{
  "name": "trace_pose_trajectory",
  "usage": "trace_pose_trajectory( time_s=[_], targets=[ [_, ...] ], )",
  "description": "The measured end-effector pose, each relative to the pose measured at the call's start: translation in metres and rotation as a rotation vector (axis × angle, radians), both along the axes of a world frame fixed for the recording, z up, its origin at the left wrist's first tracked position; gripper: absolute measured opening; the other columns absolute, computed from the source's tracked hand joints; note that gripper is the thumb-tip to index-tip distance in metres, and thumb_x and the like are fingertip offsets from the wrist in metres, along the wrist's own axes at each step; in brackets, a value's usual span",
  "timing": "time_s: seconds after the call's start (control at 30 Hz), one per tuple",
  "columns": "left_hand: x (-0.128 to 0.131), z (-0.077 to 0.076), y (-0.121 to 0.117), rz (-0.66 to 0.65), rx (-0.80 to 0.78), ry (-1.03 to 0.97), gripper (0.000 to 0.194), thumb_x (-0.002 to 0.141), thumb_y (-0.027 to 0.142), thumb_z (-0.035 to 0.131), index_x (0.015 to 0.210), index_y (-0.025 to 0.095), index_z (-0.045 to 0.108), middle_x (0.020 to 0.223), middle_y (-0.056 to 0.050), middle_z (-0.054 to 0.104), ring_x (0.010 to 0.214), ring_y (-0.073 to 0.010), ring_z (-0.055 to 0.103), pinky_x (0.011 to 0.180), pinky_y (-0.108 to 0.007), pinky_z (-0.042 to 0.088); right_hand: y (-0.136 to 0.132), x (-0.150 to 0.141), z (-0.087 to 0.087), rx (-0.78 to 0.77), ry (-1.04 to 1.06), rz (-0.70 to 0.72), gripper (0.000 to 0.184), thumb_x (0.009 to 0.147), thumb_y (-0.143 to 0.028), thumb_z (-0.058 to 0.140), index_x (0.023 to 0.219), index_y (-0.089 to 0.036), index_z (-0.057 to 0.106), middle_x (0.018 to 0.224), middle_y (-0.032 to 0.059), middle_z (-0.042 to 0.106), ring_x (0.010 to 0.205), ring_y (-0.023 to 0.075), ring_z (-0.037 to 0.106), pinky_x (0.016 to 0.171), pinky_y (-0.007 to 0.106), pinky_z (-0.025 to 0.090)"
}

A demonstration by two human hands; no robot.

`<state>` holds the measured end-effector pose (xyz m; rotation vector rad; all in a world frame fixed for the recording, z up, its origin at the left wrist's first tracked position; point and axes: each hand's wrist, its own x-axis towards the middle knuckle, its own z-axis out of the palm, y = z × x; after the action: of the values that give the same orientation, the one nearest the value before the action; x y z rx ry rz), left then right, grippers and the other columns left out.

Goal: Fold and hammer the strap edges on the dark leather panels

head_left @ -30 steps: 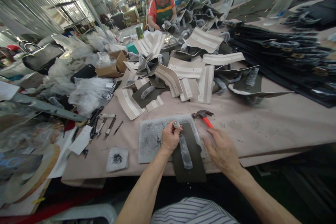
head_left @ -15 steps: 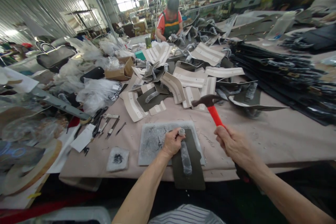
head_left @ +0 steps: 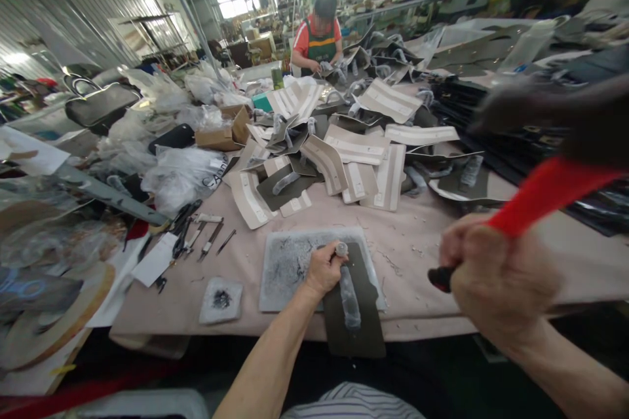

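In the head view, my left hand (head_left: 324, 270) is closed round a short metal punch (head_left: 341, 249), whose round top end shows above the fingers. The punch is held over the upper part of a dark olive panel (head_left: 356, 334) with a plastic-wrapped handle (head_left: 349, 298). That panel lies partly on a pale scuffed slab (head_left: 287, 268) and hangs past the table's front edge. My right hand (head_left: 506, 281) grips a claw hammer (head_left: 535, 200) with a red and black handle, raised close to the camera at the right. Its dark head is blurred. The punch's lower tip is hidden.
A small pad with dark bits (head_left: 221, 300) and several hand tools (head_left: 209, 239) lie at the left. Piled beige and olive panels (head_left: 356, 144) fill the table's middle. Stacked black pieces (head_left: 521, 124) lie at the right. A co-worker (head_left: 319, 39) sits across the table.
My right hand has lifted the hammer up and to the right, nearer the camera. My left hand, the punch and the panel stay nearly in place.
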<state>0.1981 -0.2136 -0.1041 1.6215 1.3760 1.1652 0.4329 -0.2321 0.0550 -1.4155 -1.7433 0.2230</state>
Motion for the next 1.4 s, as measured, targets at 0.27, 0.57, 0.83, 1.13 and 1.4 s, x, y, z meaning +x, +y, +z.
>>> trace_pose_trajectory(
  time_s=[0.27,0.57,0.83,1.13,1.4],
  targets=[
    [-0.001,-0.006,0.0,-0.013,0.015,-0.01,0.017,0.083,0.007,0.06,0.089,0.02,0.07,0.086,-0.002,0.075,0.08,-0.0167,0.069,0.077,-0.025,0.051,-0.002,0.03,-0.084,-0.62,-0.538,0.15,0.035,0.099,-0.048,0.036,0.083,-0.022,0.052,0.058,0.0025,0.057,0.049,0.0171,0.05,0.052,0.03,0.021],
    [0.0,-0.001,0.0,0.011,-0.016,-0.053,0.011,0.082,0.012,0.063,0.086,0.019,0.071,0.081,-0.002,0.074,0.076,-0.0167,0.068,0.073,-0.025,0.052,-0.001,0.023,-0.132,-0.242,-0.622,0.125,0.041,0.097,-0.028,0.043,0.132,-0.009,0.051,0.131,0.0232,0.056,0.109,0.0325,0.058,0.086,0.043,0.045],
    [0.006,-0.004,0.009,0.222,-0.14,-0.268,0.008,0.075,0.024,0.071,0.078,0.016,0.069,0.074,0.0,0.071,0.068,-0.0145,0.063,0.066,-0.023,0.049,-0.04,-0.075,-0.11,-0.118,-0.797,0.862,0.018,0.083,-0.012,0.053,0.098,-0.02,0.058,0.113,0.0098,0.06,0.096,0.0247,0.055,0.084,0.04,0.043],
    [-0.018,0.102,0.03,0.432,0.247,-0.487,0.022,0.079,0.033,0.077,0.091,0.016,0.07,0.085,-0.003,0.074,0.081,-0.0163,0.069,0.081,-0.028,0.055,0.001,-0.088,-0.06,-0.374,-0.815,0.214,0.012,0.092,-0.017,0.046,0.1,-0.016,0.055,0.092,0.0117,0.066,0.073,0.0223,0.067,0.061,0.03,0.04],
    [-0.012,0.043,0.029,0.265,-0.066,-0.401,0.021,0.076,0.033,0.076,0.084,0.015,0.068,0.078,-0.002,0.072,0.073,-0.0147,0.066,0.071,-0.024,0.054,-0.007,-0.095,-0.088,-0.636,-0.496,0.256,0.043,0.102,-0.037,0.038,0.139,-0.016,0.046,0.097,0.0142,0.075,0.088,0.0289,0.073,0.069,0.033,0.047]
  ],
)
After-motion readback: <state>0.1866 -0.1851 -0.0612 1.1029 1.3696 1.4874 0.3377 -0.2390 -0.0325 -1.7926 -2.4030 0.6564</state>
